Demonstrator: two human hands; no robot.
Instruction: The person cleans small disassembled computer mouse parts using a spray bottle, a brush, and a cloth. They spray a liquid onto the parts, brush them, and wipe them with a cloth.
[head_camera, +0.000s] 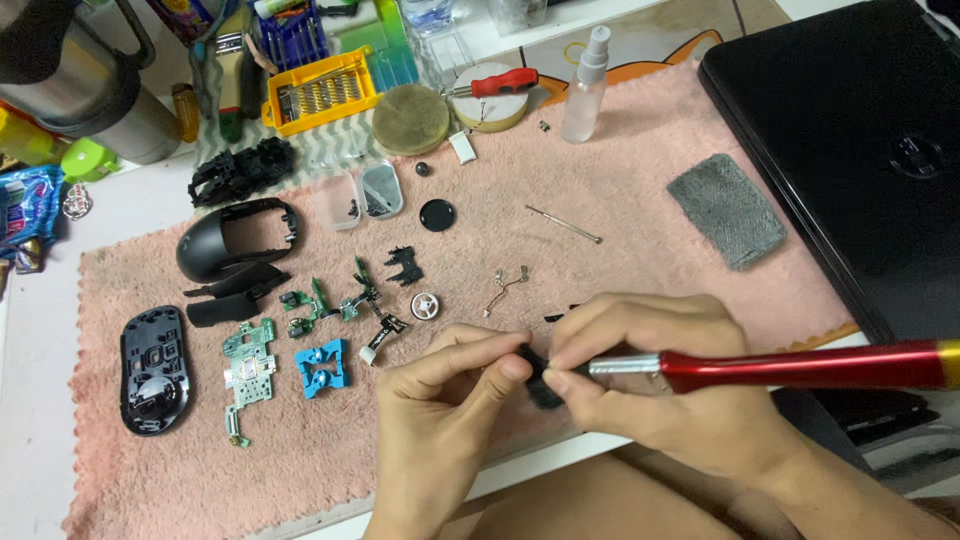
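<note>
While my left hand (440, 385) pinched the small black part (540, 380) above the pink towel (640, 160) and my right hand (650, 370) gripped the red screwdriver (800, 365), I judged a slipping tip could flick it among the loose pieces.

A small black plastic part (541, 382) is pinched between the fingers of both hands, near the front edge of the pink towel. Most of it is hidden. A red screwdriver (800, 366) with a silver neck lies sideways, its tip touching the part and its handle pointing right.
</note>
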